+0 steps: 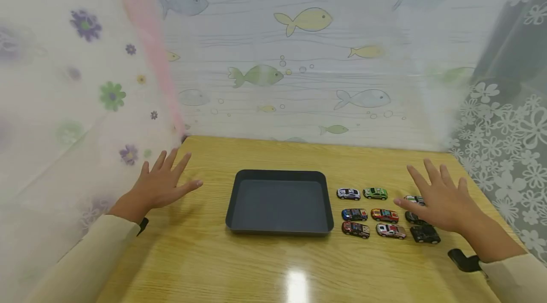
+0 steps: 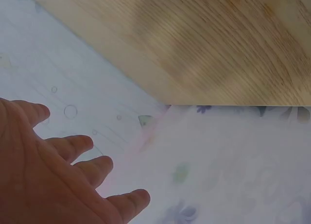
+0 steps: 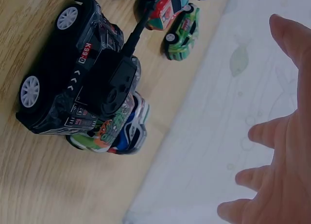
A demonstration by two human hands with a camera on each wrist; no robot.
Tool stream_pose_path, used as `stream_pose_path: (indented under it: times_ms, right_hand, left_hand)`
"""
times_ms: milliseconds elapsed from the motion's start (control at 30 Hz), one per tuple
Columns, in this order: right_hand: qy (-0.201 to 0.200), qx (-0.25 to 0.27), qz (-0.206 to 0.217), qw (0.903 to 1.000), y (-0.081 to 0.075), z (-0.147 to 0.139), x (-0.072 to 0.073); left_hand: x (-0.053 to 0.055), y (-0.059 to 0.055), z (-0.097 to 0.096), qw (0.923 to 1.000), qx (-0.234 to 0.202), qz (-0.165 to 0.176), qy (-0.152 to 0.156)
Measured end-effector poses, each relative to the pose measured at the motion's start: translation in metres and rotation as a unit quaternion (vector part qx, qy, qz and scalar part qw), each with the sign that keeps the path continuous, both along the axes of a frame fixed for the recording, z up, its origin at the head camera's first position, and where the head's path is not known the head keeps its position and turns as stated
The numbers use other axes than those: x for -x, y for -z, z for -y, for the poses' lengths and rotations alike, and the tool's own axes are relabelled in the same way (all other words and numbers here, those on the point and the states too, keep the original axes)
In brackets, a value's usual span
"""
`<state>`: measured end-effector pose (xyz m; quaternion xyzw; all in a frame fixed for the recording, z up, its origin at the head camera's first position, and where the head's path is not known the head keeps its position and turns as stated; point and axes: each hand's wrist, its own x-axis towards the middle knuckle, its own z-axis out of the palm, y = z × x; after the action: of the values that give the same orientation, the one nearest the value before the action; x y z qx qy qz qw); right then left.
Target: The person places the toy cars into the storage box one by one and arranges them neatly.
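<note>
Several toy cars stand in rows to the right of a dark grey rectangular tray [image 1: 279,233]. Among them are a white car [image 1: 348,194], a green car [image 1: 375,193], a red-and-yellow car [image 1: 385,215] and a black car with a turret-like top [image 3: 73,73]. My right hand [image 1: 446,205] is held above the right-hand cars with its fingers spread, partly hiding two of them in the head view. Away to the tray's left, my left hand [image 1: 160,184] hovers with fingers spread, holding nothing. In the left wrist view, only bare table and curtain lie beyond its fingers [image 2: 92,170].
A wooden table [image 1: 256,269] carries the tray and cars. Fish-patterned sheeting [image 1: 307,56] hangs behind it, flowered sheeting [image 1: 85,103] on the left and a lace-like flowered curtain [image 1: 513,160] on the right.
</note>
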<state>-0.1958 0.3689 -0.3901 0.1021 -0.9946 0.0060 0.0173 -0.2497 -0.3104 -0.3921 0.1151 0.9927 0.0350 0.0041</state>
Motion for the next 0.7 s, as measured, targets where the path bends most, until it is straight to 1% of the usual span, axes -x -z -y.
stream_pose_path:
  times_ms: [167, 400, 567, 700]
  right_hand:
    - [-0.005, 0.004, -0.001, 1.0, -0.001, 0.002, 0.001]
    - [-0.018, 0.014, 0.005, 0.9997, -0.001, 0.009, 0.004]
    - [-0.031, 0.015, 0.007, 0.9994, 0.001, 0.017, 0.005]
    - [-0.041, 0.03, 0.009, 0.9987, 0.002, 0.024, 0.005]
  left_hand:
    - [-0.003, 0.001, -0.006, 1.0, -0.005, 0.002, 0.001]
    - [-0.005, 0.008, -0.02, 1.0, -0.009, 0.002, 0.003]
    - [-0.006, 0.012, -0.033, 0.9998, -0.015, -0.002, 0.008]
    - [-0.004, 0.017, -0.046, 0.9995, -0.013, -0.017, 0.022]
